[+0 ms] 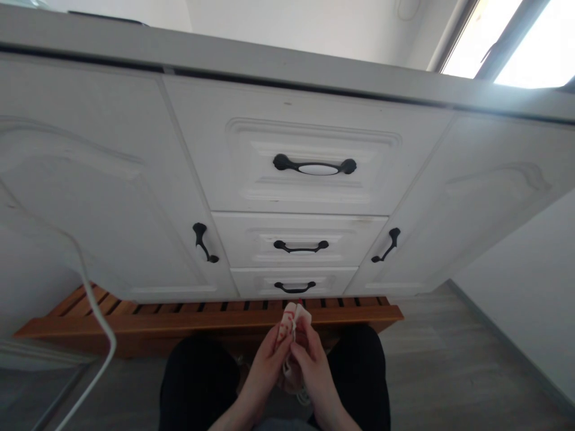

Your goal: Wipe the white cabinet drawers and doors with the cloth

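Head view. Red marks on the pale cloth (286, 326) are too small to read as writing. The surroundings comprise a white cabinet (81, 179) with 3 drawers (377, 164) in its middle and a door at each side, the 5 handles (294, 288) dark. A pale worktop (269, 63) runs across the top, and a bright window (503, 45) stands at upper right. Below the drawers lies a slatted wooden bench (193, 322); the floor (431, 359) is grey with a wood-like grain. A white cord (96, 311) curves down at the left. The cloth is held over the front edge of the bench, at the level of 2 dark-clad knees (197, 371) and between them. Its red-marked part is a narrow strip, the long axis tilted slightly right, the far end pointing away from the person toward the drawers. The left hand (269, 356) is nearly closed, gripping this strip between thumb and fingers. The right hand (311, 353), also curled, pinches the adjoining paler part, the 2 thumbs close together.
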`<state>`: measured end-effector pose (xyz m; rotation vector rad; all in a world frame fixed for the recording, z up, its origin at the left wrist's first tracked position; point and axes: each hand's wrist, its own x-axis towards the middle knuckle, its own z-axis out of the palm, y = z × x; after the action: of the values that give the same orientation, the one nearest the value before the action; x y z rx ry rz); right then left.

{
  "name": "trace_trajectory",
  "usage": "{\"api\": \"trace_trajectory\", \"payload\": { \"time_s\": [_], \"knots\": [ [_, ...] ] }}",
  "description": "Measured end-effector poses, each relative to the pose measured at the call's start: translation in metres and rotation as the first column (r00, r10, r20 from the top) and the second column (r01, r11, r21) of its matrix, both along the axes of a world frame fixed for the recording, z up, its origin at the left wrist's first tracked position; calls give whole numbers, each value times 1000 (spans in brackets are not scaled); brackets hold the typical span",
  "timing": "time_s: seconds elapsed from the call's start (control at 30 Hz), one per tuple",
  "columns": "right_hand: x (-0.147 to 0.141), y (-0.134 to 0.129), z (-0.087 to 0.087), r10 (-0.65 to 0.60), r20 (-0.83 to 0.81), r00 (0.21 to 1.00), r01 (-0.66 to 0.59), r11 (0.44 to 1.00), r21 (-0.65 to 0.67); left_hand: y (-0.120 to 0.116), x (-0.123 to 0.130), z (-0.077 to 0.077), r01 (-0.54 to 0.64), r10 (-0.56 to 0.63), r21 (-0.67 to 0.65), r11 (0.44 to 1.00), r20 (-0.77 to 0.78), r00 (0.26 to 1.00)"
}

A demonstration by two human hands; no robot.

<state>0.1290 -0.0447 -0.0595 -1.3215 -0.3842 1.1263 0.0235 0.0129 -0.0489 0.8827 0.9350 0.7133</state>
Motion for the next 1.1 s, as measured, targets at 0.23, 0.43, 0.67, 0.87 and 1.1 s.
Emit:
{"api": "trace_trajectory", "payload": {
  "time_s": [0.23,0.43,0.67,0.87,1.1],
  "knots": [
    [4,-3,-3,1,271,963,-10,999,32,9,-6,-10,28,3,-197,980,153,988],
    [24,-3,-9,-73,-280,957,59,997,-58,14,-4,-2,74,29,-323,943,304,952],
    [18,-5,-14,92,-335,938,-79,995,54,10,-3,-6,69,-7,-223,972,270,963],
    [7,8,-30,-82,117,990,95,989,-116,3,-1,-18,47,-44,154,987,-21,999],
    [-20,12,-15,-118,-268,956,137,989,55,3,9,-38,269,193,791,550,-433,880]
  ]
}}
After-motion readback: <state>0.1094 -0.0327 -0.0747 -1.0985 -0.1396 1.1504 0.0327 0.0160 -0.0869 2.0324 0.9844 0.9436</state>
